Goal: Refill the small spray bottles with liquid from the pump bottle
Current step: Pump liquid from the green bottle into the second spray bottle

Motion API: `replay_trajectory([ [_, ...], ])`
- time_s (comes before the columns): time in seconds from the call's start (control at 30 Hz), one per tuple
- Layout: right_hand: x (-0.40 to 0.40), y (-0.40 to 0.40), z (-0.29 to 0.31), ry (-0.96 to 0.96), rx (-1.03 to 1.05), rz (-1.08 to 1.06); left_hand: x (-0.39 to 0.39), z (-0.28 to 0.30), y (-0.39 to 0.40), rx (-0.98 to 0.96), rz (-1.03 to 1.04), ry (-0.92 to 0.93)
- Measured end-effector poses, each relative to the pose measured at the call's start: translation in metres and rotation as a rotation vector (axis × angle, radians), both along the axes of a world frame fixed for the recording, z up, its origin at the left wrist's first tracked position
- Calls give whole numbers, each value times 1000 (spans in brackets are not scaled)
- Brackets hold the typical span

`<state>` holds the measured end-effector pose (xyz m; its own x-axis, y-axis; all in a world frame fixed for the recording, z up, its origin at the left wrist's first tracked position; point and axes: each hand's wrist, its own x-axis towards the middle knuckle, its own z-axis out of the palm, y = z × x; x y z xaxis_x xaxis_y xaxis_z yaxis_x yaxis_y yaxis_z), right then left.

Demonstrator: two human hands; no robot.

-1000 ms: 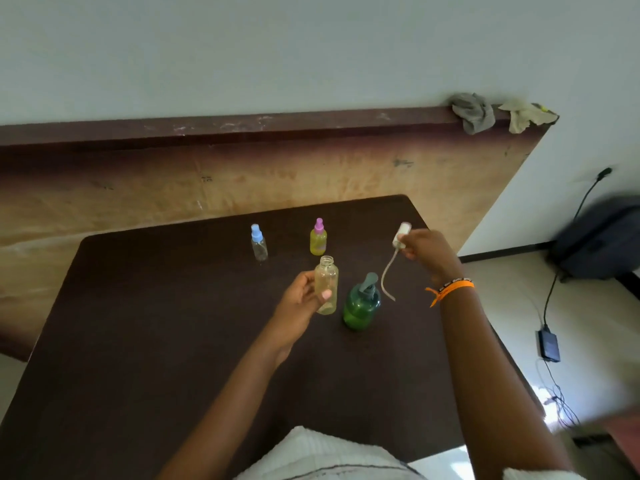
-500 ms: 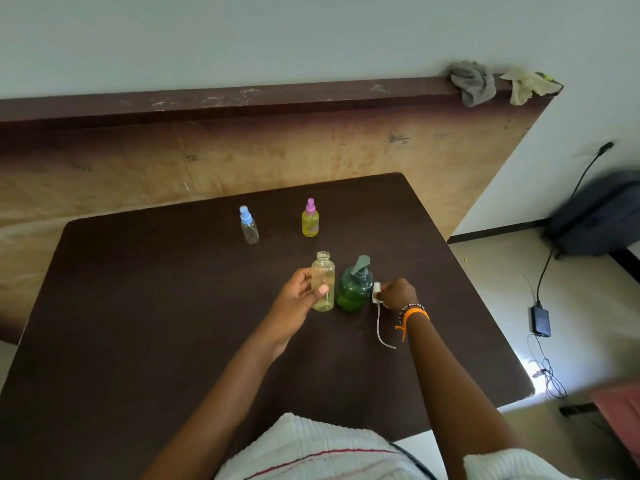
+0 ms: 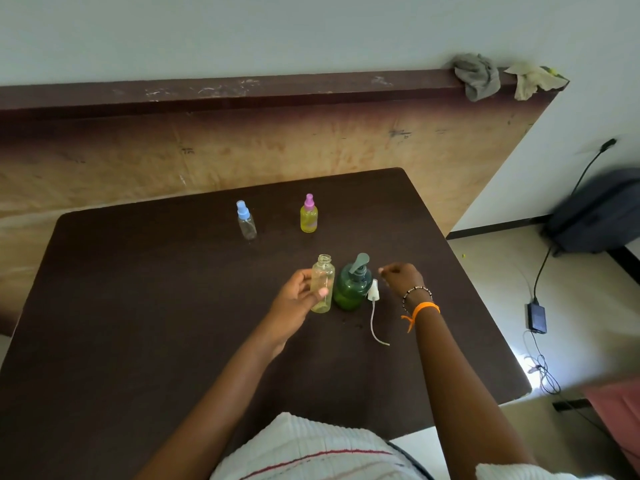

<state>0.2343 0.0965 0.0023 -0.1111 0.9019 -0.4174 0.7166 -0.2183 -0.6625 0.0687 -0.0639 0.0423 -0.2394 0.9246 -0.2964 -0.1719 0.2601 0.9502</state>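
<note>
Open bottle steadied, pump bottle next in line

At frame centre the left hand (image 3: pixel 298 299) wraps the uncapped yellowish spray bottle (image 3: pixel 322 288), upright on the dark table (image 3: pixel 138 306); the right hand (image 3: pixel 401 277), loosely curled and holding nothing, hovers just right of the green pump bottle (image 3: pixel 352 287). The removed sprayer head (image 3: pixel 373 291) lies beside it. Filling looks due next: nozzle over the mouth, then press. Two capped bottles wait above.

Uncapped yellowish spray bottle (image 3: pixel 322 287) upright beside green pump bottle (image 3: pixel 352 285), white sprayer (image 3: pixel 373 292) alongside.
</note>
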Motion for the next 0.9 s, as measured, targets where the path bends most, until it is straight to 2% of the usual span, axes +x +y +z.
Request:
replay_trajectory([
  [0.13, -20, 6, 24, 221, 134, 47, 1, -7, 1, -44, 6, 61],
  [0.23, -35, 3, 49, 458, 114, 257, 2, -11, 2, -73, 24, 81],
  [0.33, -43, -1, 54, 494, 29, 487, 2, -11, 2, -71, 29, 82],
  [0.4, -45, -5, 49, 509, -33, 528, 1, -11, 3, -68, 34, 77],
  [0.6, -53, -21, 44, 632, 39, 297, 1, -13, 7, -44, 42, 86],
  [0.9, -72, -38, 34, 550, 264, -195, 4, -8, 12, -2, 59, 167],
])
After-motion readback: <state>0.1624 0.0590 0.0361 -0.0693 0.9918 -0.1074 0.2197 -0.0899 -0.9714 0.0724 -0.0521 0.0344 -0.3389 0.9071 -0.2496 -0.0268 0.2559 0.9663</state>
